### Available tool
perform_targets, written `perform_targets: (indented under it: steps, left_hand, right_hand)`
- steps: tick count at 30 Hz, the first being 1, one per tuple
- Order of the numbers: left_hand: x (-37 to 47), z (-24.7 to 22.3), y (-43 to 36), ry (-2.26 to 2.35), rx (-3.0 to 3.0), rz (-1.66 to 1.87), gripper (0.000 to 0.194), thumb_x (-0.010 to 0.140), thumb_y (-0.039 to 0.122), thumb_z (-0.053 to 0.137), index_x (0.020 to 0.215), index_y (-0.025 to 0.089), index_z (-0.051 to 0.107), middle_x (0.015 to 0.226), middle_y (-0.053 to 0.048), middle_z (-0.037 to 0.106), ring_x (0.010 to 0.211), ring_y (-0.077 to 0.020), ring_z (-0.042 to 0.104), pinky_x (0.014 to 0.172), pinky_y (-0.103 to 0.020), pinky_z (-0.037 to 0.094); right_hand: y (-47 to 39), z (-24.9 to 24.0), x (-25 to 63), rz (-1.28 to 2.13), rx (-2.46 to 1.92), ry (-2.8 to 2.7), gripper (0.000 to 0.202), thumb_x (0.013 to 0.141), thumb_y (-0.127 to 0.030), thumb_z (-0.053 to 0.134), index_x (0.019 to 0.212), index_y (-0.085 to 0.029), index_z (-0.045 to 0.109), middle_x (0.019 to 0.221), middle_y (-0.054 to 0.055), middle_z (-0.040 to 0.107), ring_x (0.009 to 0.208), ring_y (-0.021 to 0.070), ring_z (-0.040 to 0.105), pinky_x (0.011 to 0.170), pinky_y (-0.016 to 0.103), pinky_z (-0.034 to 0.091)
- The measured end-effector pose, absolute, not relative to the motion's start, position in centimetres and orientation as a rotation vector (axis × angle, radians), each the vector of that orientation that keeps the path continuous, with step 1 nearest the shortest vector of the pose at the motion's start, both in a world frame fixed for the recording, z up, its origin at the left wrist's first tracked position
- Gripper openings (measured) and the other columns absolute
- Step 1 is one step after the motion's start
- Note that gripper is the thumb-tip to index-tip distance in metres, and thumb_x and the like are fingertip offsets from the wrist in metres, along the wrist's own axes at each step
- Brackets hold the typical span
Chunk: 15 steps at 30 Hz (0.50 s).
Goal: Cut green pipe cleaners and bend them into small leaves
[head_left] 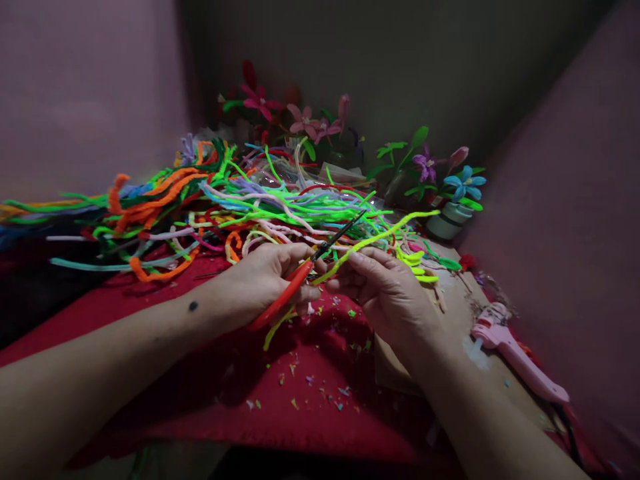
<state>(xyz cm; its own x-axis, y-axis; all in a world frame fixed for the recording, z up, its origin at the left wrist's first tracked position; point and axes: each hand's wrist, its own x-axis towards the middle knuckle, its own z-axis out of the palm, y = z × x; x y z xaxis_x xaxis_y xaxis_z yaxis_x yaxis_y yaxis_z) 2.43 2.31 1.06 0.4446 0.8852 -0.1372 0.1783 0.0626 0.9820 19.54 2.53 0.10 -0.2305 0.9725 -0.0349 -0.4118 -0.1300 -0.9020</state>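
Observation:
My left hand (273, 277) is closed round a pair of scissors with orange handles (285, 297). The dark blades point up and to the right, over the heap. A short yellow pipe cleaner piece (276, 330) hangs below this hand; whether the fingers grip it is hidden. In my right hand (383, 287) a longer yellow pipe cleaner (380, 239) is pinched between thumb and fingers, slanting up to the right. Its lower end lies close to the scissors' handles. Several bent yellow pieces (417, 263) rest just beyond the right hand.
A heap of coloured pipe cleaners (300, 207) spreads across the back of the red cloth (225, 393), with small clippings scattered nearer. A pink glue gun (520, 353) lies on cardboard (453, 320) at right. Pipe-cleaner flowers, one blue (465, 183), stand in pots behind.

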Motion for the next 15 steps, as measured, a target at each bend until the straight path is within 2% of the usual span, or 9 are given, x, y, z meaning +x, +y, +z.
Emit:
perform_targets:
  steps: [5, 11, 15]
  left_hand:
    - [2.41, 0.69, 2.47, 0.956, 1.468, 0.659, 0.024, 0.071, 0.020, 0.056, 0.094, 0.016, 0.050, 0.056, 0.006, 0.051, 0.047, -0.0070, 0.048, 0.045, -0.019, 0.040]
    - [1.99, 1.23, 2.43, 1.061, 1.518, 0.565, 0.024, 0.074, 0.029, 0.052, 0.094, 0.018, 0.045, 0.054, 0.004, 0.054, 0.038, -0.0061, 0.042, 0.036, -0.018, 0.030]
    - [1.74, 1.49, 2.36, 1.072, 1.554, 0.537, 0.024, 0.075, 0.035, 0.055, 0.090, 0.018, 0.046, 0.054, 0.003, 0.054, 0.039, -0.0067, 0.042, 0.037, -0.019, 0.030]
  right_hand:
    - [2.39, 0.06, 19.49, 1.587, -0.836, -1.037, 0.011, 0.073, -0.025, 0.069, 0.074, -0.014, 0.065, 0.073, 0.004, 0.072, 0.056, 0.0122, 0.066, 0.059, 0.023, 0.053]
    - [2.95, -0.01, 19.81, 1.465, -0.852, -0.912, 0.010, 0.070, -0.021, 0.070, 0.070, -0.015, 0.062, 0.064, 0.001, 0.070, 0.053, 0.0132, 0.067, 0.058, 0.024, 0.054]
    - [3.14, -0.15, 19.97, 1.452, -0.862, -0.904, 0.011, 0.071, -0.021, 0.069, 0.073, -0.015, 0.060, 0.065, 0.001, 0.070, 0.053, 0.0134, 0.067, 0.057, 0.024, 0.054]
